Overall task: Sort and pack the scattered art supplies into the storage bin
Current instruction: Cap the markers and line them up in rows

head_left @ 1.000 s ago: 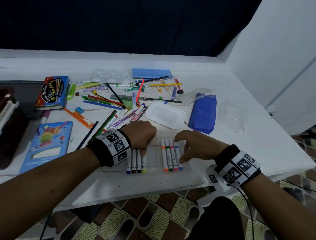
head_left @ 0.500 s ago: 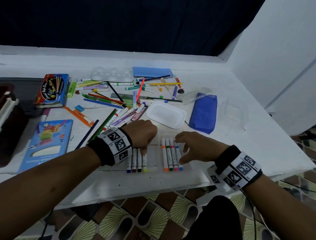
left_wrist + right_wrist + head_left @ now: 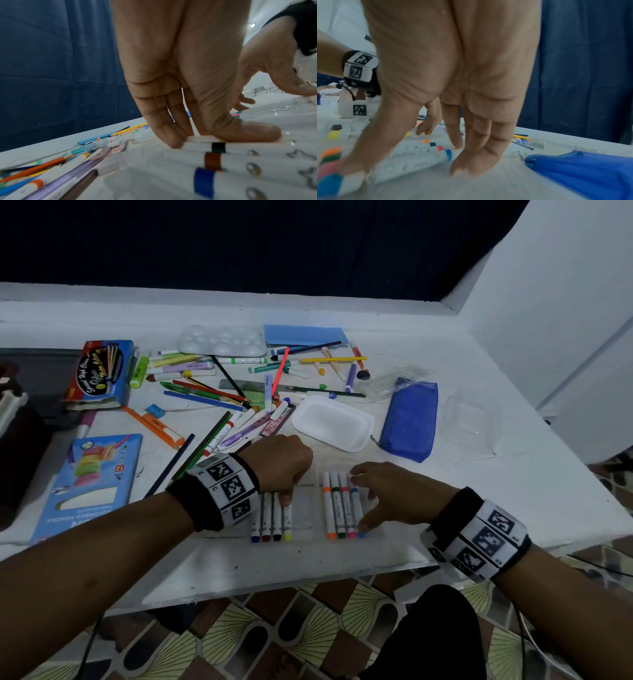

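Observation:
Two rows of white markers lie in a clear plastic tray [image 3: 303, 518] near the table's front edge. My left hand [image 3: 286, 498] presses down on the left marker row [image 3: 272, 522], which has blue, brown, black and yellow ends. In the left wrist view its thumb [image 3: 248, 132] lies flat on the yellow marker and the fingertips [image 3: 173, 142] touch the marker tops. My right hand [image 3: 368, 501] spans the right marker row [image 3: 340, 511] of orange, green, pink and blue. Its thumb [image 3: 356, 174] touches the blue marker's near end, and its fingers [image 3: 471, 166] rest beside the far ends.
Behind the hands lie a white shallow container [image 3: 334, 422], a blue zip pouch [image 3: 409, 422], scattered pencils and pens [image 3: 219, 395], a paint palette [image 3: 222, 340] and two boxes [image 3: 99, 371] at the left. A dark bin [image 3: 17, 440] stands at the far left edge.
Both hands stay on the two marker rows. Only the head view shifts slightly.

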